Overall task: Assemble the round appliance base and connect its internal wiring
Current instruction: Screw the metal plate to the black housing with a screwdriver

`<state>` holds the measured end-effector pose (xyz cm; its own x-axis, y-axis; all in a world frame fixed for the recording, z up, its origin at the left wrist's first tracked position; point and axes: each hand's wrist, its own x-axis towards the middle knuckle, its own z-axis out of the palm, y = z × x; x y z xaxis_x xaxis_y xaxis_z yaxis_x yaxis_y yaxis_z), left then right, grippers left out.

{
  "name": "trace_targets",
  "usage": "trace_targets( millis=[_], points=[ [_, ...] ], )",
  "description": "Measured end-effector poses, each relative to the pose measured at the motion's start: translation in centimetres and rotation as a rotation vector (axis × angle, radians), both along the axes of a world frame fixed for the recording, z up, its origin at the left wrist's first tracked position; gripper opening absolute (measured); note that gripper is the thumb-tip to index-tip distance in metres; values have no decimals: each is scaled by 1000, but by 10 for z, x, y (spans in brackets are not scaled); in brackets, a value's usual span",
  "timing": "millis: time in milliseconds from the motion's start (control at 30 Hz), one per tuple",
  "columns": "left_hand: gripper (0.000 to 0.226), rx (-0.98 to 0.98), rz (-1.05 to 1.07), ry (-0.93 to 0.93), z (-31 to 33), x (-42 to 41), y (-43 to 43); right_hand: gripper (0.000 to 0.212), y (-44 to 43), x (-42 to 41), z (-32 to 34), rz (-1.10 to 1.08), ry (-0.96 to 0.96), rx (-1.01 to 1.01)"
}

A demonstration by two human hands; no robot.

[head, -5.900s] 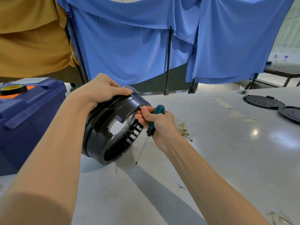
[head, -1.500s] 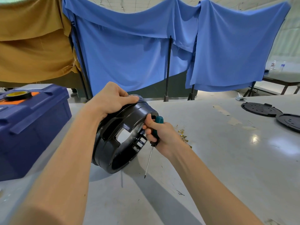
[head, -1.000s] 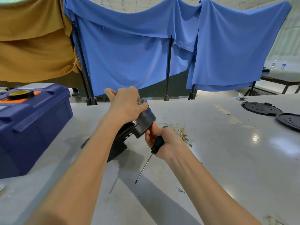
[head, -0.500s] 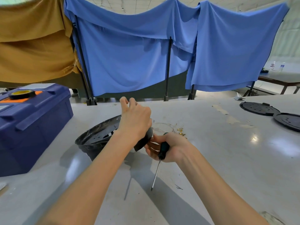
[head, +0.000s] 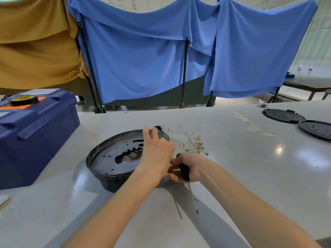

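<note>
Setting: we work at a pale counter [head: 232, 158] before blue drapes [head: 143, 68].
Left hand [head: 158, 154]: our fingers [head: 147, 136] curl over the far-right rim of the round base [head: 111, 158], which lies flat, perforated plate up, centre-left of the frame.
Right hand [head: 188, 167]: fingers clamped round the screwdriver [head: 184, 170], its shaft pointing down-frame, away from the base.
Key relation: the wires [head: 194, 144] lie just up-right of both hands, beside the base's rim; we judge the right hand nearer, though occupied.
Beyond: toolbox [head: 35, 136] at left; two black discs [head: 283, 116] upper right.

Black base [head: 111, 158], navy toolbox [head: 35, 140], blue drapes [head: 143, 68], mustard cloth [head: 35, 51], grey table [head: 241, 176].
</note>
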<state>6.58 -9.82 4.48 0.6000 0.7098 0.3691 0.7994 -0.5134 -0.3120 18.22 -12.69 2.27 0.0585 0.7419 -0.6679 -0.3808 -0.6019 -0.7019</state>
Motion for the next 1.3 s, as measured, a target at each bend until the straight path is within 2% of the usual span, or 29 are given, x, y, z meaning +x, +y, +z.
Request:
trace_targets(
  millis=[167,400,667,800,1000,1033,1167,1300],
  points=[
    [23,-144,-77,7,-3,-6,-2,26,3,7,-13,28,-38,-62],
    [45,-242,-217,22,1,-19,5,25,5,15,-22,48,-27,-83],
    [44,-187,-259,18,-10,-19,2,35,7,28,-25,123,-66,-105],
    [39,-150,-273,4,-14,-17,-2,57,6,33,-27,119,-79,-122],
    [35,-145,-269,1,-18,-18,-6,60,5,30,-26,94,-154,-126],
    [35,-143,-270,0,-20,-17,-7,58,5,30,-25,84,-172,-129],
    [38,-142,-279,-12,-22,-17,-5,25,3,38,-18,37,-196,-133],
    [63,-201,-295,-74,-21,-18,5,23,9,60,-10,-90,-267,-73]
  ],
)
